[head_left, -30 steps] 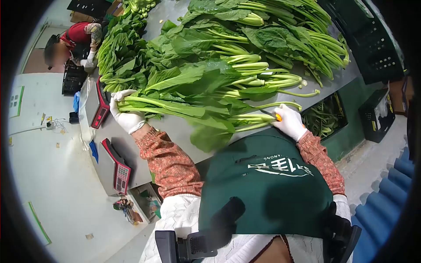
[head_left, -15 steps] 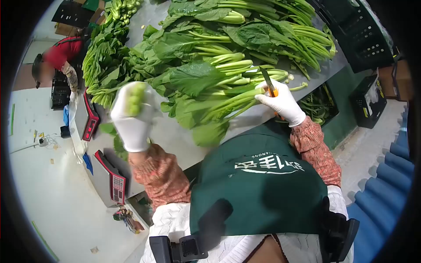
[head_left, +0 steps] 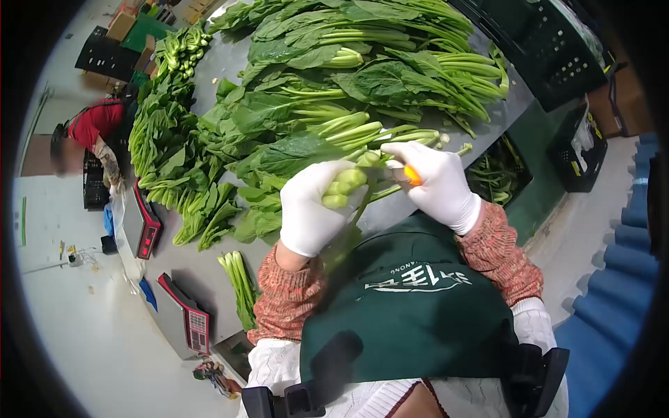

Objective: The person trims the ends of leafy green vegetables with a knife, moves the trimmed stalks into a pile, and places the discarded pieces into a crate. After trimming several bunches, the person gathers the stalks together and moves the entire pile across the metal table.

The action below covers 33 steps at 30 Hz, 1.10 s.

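Observation:
My left hand [head_left: 315,210], in a white glove, is closed around a bunch of leafy greens [head_left: 344,188], its pale cut stem ends facing my right hand. My right hand [head_left: 440,187], also gloved, grips a knife by its orange handle [head_left: 413,175]; the blade hardly shows here. The right fingertips are right at the stem ends of the bunch. Just beyond both hands lies a large pile of leafy greens [head_left: 306,115] on the grey metal table [head_left: 373,221]. A small separate bunch [head_left: 240,285] rests beside my left forearm.
Two red-edged scales [head_left: 187,313] [head_left: 144,223] stand along the left side. More greens [head_left: 162,150] are heaped at the far left. A dark crate [head_left: 498,174] with leaf scraps sits below the right edge. Another person [head_left: 101,129] bends over at the far left.
My left hand has come right and inward with its bunch, meeting my right hand. The knife has turned, so its upright blade no longer shows. A small bunch now shows near my left forearm.

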{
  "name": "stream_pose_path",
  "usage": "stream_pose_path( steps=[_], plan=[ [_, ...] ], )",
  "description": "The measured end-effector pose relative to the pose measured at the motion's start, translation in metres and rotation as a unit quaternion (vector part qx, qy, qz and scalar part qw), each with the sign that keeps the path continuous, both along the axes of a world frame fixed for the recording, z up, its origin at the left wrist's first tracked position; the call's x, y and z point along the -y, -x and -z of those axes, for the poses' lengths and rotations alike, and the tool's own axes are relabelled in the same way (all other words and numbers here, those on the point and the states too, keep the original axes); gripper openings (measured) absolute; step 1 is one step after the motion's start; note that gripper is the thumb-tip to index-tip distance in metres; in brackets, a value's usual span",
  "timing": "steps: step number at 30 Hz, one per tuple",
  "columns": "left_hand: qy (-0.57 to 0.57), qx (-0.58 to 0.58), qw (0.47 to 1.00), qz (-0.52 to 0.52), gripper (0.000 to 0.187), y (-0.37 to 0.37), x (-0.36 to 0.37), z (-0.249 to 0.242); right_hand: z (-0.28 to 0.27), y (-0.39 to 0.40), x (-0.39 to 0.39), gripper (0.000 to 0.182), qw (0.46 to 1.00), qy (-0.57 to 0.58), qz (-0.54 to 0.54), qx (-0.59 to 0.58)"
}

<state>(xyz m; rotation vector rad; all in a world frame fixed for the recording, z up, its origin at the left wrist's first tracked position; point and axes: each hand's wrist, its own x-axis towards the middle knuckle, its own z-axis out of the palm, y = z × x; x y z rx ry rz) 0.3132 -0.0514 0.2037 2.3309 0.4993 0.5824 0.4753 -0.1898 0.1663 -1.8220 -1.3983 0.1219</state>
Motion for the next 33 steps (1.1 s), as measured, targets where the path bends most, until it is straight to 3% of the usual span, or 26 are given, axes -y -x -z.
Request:
stream_pose_path(
  steps=[4, 5, 6, 8, 11, 14, 18, 22, 29, 31, 32, 33],
  plan=[
    [0.026, -0.017, 0.999, 0.022, 0.029, -0.003, 0.000, -0.002, 0.014, -0.009, -0.003, 0.034, 0.996, 0.073, 0.061, 0.003],
    [0.025, -0.017, 0.999, 0.040, 0.028, -0.001, -0.002, -0.006, 0.019, -0.021, -0.003, 0.037, 0.976, 0.192, 0.102, -0.024],
    [0.064, -0.025, 0.997, 0.043, 0.028, -0.001, -0.003, -0.009, 0.031, -0.033, -0.001, 0.038, 0.977, 0.185, 0.110, 0.005],
    [0.145, -0.041, 0.988, 0.037, 0.028, 0.000, -0.004, -0.013, 0.034, -0.040, 0.004, 0.039, 0.953, 0.101, 0.015, -0.286],
    [0.330, -0.063, 0.939, 0.067, 0.031, -0.006, -0.013, -0.016, -0.020, -0.026, 0.001, 0.042, 0.874, 0.028, -0.202, -0.442],
    [0.426, -0.016, 0.901, 0.083, 0.033, -0.009, -0.025, -0.006, -0.026, -0.022, -0.011, 0.041, 0.782, 0.039, -0.254, -0.568],
    [0.435, -0.002, 0.899, 0.050, 0.038, -0.012, -0.015, -0.005, -0.028, -0.026, -0.012, 0.033, 0.837, 0.039, -0.208, -0.505],
    [0.491, 0.021, 0.861, 0.133, 0.041, 0.001, -0.018, 0.006, -0.025, -0.022, -0.019, 0.030, 0.861, 0.040, -0.185, -0.472],
    [0.305, -0.002, 0.952, 0.021, 0.028, -0.010, -0.007, -0.005, -0.026, -0.027, -0.026, 0.022, 0.848, 0.073, -0.155, -0.501],
    [0.289, -0.011, 0.957, 0.014, 0.025, -0.010, -0.012, -0.010, -0.037, -0.032, -0.022, 0.019, 0.897, 0.085, -0.153, -0.407],
    [0.184, -0.002, 0.983, -0.004, 0.024, -0.008, -0.016, -0.013, -0.038, -0.036, -0.020, 0.019, 0.927, 0.079, -0.154, -0.332],
    [0.192, 0.026, 0.980, -0.039, 0.022, -0.002, -0.024, -0.015, -0.041, -0.042, -0.017, 0.018, 0.952, 0.045, -0.140, -0.268]
  ],
)
